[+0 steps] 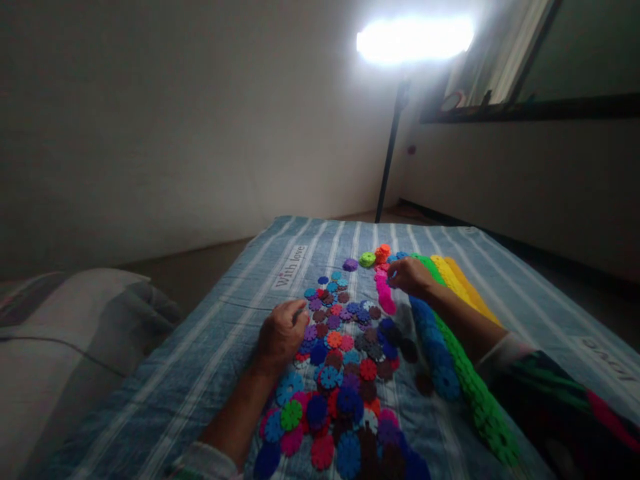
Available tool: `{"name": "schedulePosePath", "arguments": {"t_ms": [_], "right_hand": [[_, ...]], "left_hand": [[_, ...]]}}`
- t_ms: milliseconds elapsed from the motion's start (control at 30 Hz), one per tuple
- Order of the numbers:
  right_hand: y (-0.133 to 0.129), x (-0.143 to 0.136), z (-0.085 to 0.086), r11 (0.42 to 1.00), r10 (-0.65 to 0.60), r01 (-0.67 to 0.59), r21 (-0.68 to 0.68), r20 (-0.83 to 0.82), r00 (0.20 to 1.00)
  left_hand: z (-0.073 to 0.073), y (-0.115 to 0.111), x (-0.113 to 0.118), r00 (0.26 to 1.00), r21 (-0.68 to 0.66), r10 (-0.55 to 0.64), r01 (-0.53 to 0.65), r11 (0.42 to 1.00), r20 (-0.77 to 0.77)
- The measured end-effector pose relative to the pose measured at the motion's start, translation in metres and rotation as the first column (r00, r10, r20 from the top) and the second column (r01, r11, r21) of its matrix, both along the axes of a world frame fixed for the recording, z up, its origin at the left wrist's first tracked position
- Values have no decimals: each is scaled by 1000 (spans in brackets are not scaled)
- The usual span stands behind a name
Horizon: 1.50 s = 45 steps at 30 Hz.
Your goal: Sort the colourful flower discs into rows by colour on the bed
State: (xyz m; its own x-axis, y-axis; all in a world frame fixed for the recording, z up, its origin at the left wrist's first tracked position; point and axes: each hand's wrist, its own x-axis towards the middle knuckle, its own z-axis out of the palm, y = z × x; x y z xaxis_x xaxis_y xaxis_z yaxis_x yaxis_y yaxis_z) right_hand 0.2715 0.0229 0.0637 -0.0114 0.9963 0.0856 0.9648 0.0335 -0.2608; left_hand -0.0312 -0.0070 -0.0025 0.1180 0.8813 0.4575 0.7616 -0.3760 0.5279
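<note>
Loose notched plastic discs (334, 340) in many colours lie in a wide, overlapping pile on the striped cloth. At the pile's left edge is my left hand (284, 330), its fingers curved and thumb a little apart, with nothing visible between them. My right hand (411, 275) reaches to the far side, fingers pinched together beside a row of pink discs (384, 293); what the fingertips hold is hidden. Under and beside my right forearm run overlapping rows of blue discs (434, 350), green discs (467, 383) and yellow discs (460, 287).
Small groups of orange discs (383, 252), lime discs (367, 259) and purple discs (351, 265) sit at the far end. The blue striped cloth (200, 360) covers the surface. A bright lamp (415, 41) stands behind; a pale covered shape (95, 333) is at left.
</note>
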Motion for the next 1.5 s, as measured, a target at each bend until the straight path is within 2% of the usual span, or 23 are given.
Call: {"name": "schedulePosePath", "arguments": {"t_ms": [100, 267, 633, 900, 1100, 1267, 1500], "right_hand": [[14, 20, -6, 998, -54, 55, -17, 44, 998], [25, 30, -18, 997, -66, 71, -36, 107, 992], [28, 33, -25, 997, -66, 75, -35, 203, 977], [29, 25, -25, 996, -60, 77, -54, 266, 962], [21, 21, -18, 997, -57, 68, -29, 286, 957], [14, 4, -13, 999, -44, 41, 18, 245, 969], [28, -54, -17, 992, 125, -126, 8, 48, 991]], "left_hand": [[-6, 2, -1, 991, 27, -45, 49, 998, -128], [-8, -1, -1, 973, -52, -27, 15, 999, -230], [-10, 2, -6, 992, -57, -32, 25, 998, -123], [-8, 0, -4, 989, -67, -25, 15, 998, -145], [-8, -2, -3, 989, -66, -5, -5, 998, -150], [-9, -1, -4, 988, -63, -18, 8, 998, -155], [-6, -3, -2, 987, -95, -5, -11, 995, -162]]}}
